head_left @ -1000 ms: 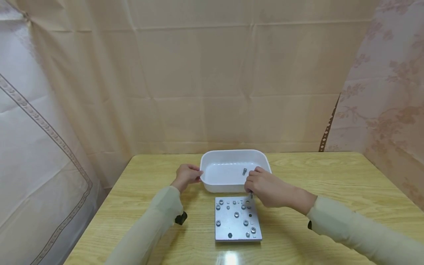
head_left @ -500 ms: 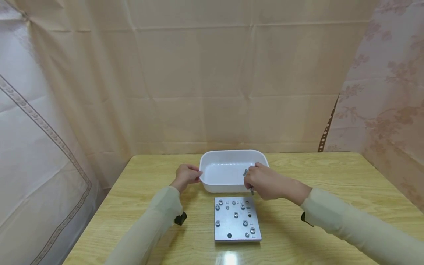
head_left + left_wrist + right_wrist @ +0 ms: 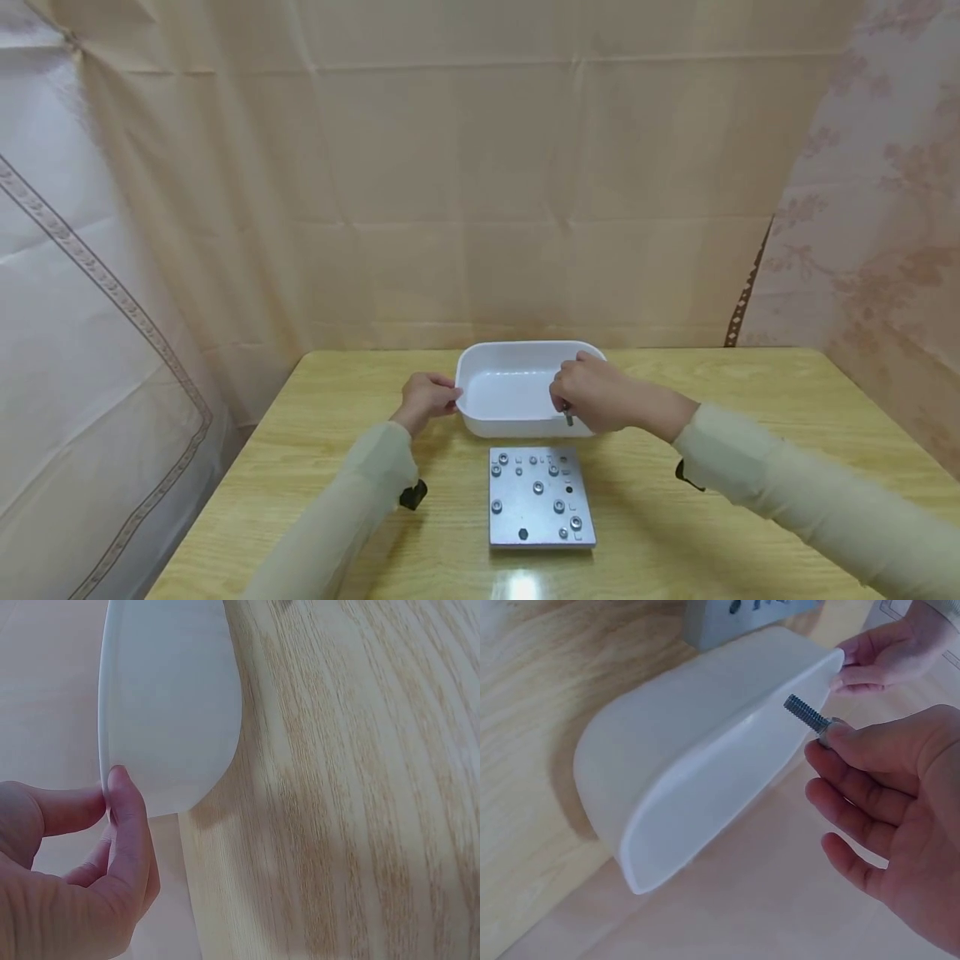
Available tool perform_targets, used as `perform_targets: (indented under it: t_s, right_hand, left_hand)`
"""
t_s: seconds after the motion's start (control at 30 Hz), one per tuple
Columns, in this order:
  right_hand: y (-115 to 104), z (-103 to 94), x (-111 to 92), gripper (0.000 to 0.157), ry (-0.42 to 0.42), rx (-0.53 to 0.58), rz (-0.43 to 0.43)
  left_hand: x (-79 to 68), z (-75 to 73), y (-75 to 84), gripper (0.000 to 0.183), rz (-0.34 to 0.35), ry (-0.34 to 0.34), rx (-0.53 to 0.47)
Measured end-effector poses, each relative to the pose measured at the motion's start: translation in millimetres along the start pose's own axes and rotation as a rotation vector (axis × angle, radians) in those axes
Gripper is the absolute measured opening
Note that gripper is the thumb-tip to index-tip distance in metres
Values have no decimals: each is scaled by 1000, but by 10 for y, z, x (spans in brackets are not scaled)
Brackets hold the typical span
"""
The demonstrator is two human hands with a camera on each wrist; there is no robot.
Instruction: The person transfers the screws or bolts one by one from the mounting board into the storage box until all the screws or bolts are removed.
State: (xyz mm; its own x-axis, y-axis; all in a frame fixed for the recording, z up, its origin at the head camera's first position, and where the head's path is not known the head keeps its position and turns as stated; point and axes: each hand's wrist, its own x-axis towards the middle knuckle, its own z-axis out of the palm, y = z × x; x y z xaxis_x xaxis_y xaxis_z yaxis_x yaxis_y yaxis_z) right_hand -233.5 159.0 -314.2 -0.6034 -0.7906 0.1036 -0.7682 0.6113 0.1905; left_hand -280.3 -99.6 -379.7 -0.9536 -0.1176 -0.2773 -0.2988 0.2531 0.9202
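Note:
My left hand (image 3: 427,396) pinches the left end rim of a white plastic tub (image 3: 502,428) between thumb and fingers. In the left wrist view the thumb and forefinger meet on the tub's edge (image 3: 104,697). My right hand (image 3: 603,396) holds a threaded bolt (image 3: 806,712) by its head, pinched between thumb and forefinger, over the tub's front right rim. The bolt's shank (image 3: 568,417) points downward in the head view. Just in front of the tub lies a silver metal plate (image 3: 525,512) with several socket-head bolts seated in it and some open holes.
The tub and plate stand on a wood-grain table (image 3: 337,383). A beige cloth (image 3: 450,167) hangs behind the table's far edge. Patterned cloths hang on the left (image 3: 67,333) and right (image 3: 885,208). A dark object (image 3: 412,494) sits at the left cuff.
My right hand has moved up and back from the plate's far right corner to the tub, carrying the bolt. Another bolt seen inside the tub earlier is now out of sight. The left hand stays.

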Motion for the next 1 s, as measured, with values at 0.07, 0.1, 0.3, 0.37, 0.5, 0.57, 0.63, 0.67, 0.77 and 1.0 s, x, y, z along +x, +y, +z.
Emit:
perform_targets:
  t_s: [0.07, 0.1, 0.3, 0.37, 0.5, 0.57, 0.63, 0.67, 0.77, 1.0]
  right_hand:
    - [12, -29, 28, 17, -9, -3, 2]
    - [18, -41, 43, 17, -17, -2, 6]
    - [61, -105, 181, 12, -44, 41, 9]
    - [81, -123, 243, 10, -45, 72, 5]
    - [120, -142, 360, 6, -78, 133, 22]
    - [138, -146, 413, 6, -88, 149, 21]
    - [153, -143, 459, 8, -91, 161, 20]
    - [159, -142, 478, 9, -94, 163, 20]
    - [179, -137, 523, 11, -118, 181, 40]
    - [249, -91, 565, 14, -245, 264, 173]
  left_hand:
    - [-2, 1, 11, 21, -2, 0, 4]
    - [-3, -1, 15, 21, -1, -2, 5]
    - [-4, -25, 10, 22, 4, -2, 3]
    - [-2, -30, 12, 22, 1, -2, 6]
    - [9, -29, -5, 22, 6, -7, 16]
    - [3, -32, -12, 22, 8, -4, 15]
    - [-4, -33, -23, 22, 13, 2, 9]
    - [-7, -34, -27, 21, 15, 6, 4]
    - [-16, -29, -35, 21, 23, 13, -1]
    - [-40, -8, -17, 21, 29, 11, -15]
